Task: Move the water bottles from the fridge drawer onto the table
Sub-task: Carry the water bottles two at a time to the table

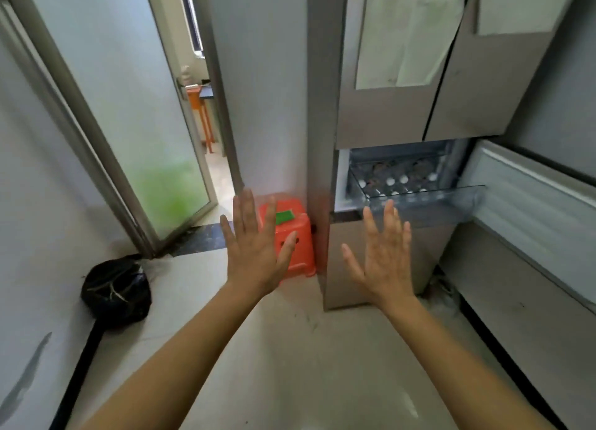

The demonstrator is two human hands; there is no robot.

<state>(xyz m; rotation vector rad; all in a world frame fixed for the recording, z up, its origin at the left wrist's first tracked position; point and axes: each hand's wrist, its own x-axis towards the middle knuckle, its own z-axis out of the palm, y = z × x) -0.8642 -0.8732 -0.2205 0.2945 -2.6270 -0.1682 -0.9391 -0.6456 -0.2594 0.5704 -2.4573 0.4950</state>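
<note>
L hand (254, 245) & R hand (383, 255): both flat, fingers spread, empty, held well apart in front of me; nothing gripped yet. Fridge (387, 116) ahead-right, upper doors closed. Lower door (532, 197) looks swung open to the R, giving the clear drawer (425, 192) room; drawer sits pulled fwd, R fingertips near its front rim. Orange stool (290, 236) just beside fridge's L edge. Water bottles (396, 179) upright in drawer, white caps up, so easy top grab, I'd judge. Table: can't tell where.
</note>
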